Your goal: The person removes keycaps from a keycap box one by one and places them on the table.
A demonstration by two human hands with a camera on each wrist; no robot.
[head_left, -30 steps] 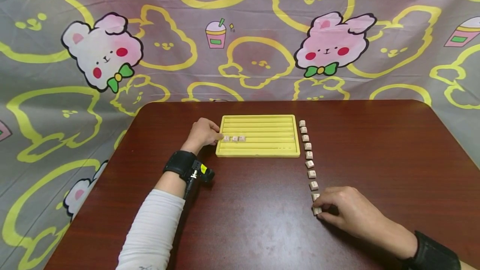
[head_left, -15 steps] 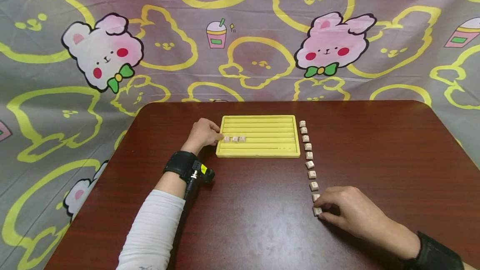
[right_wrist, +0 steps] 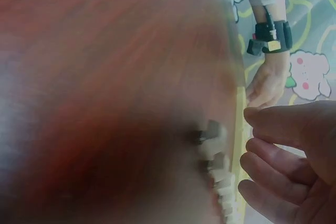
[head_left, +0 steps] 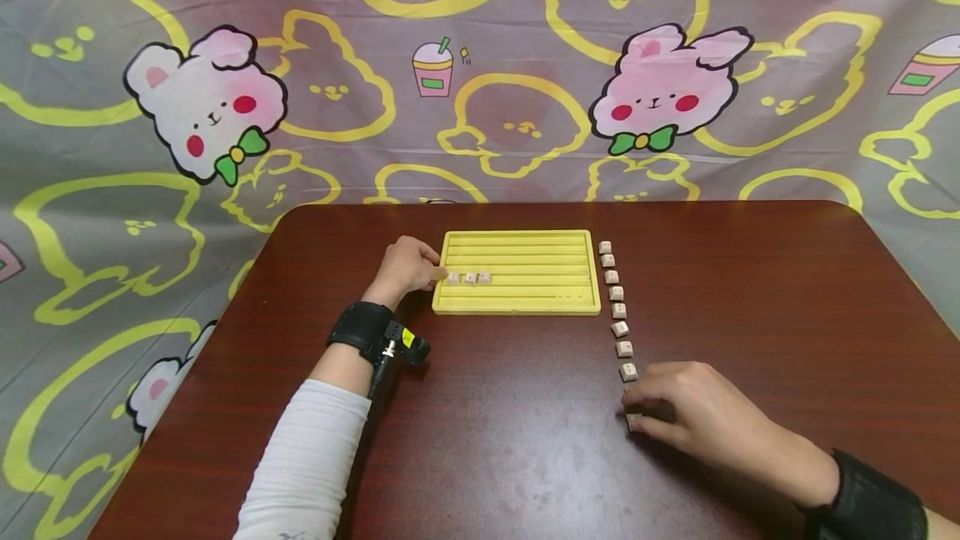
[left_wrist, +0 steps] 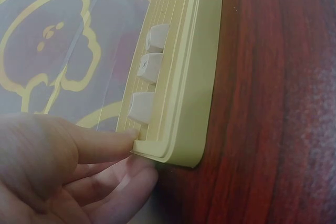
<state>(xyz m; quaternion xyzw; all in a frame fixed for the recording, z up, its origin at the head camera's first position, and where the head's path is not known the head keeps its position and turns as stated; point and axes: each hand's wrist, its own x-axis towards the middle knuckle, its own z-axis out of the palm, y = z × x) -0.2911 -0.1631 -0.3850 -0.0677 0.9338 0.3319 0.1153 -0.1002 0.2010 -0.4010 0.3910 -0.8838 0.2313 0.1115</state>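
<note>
A yellow ridged tray (head_left: 525, 307) lies toward the back of the table. Three white keycaps (head_left: 470, 278) sit in one groove at its left; one bears an X in the left wrist view. My left hand (head_left: 405, 265) pinches the tray's left end, thumb on the rim, fingers below. Right of the tray, a column of several loose keycaps (head_left: 617, 293) runs toward me. At its near end is my right hand (head_left: 697, 411), thumb and index finger apart beside the nearest keycap (head_left: 634, 422). Its index finger covers another keycap. In the right wrist view, nothing shows between the fingers.
The brown wooden table (head_left: 480, 457) carries everything. Behind it hangs a patterned cloth (head_left: 517, 123). A black strap with a small camera (head_left: 375, 336) is on my left wrist, and a black band (head_left: 866, 490) is on my right.
My right index finger has shifted slightly toward me and now covers the second-nearest keycap, which showed partly before. My left hand and the tray have stayed put.
</note>
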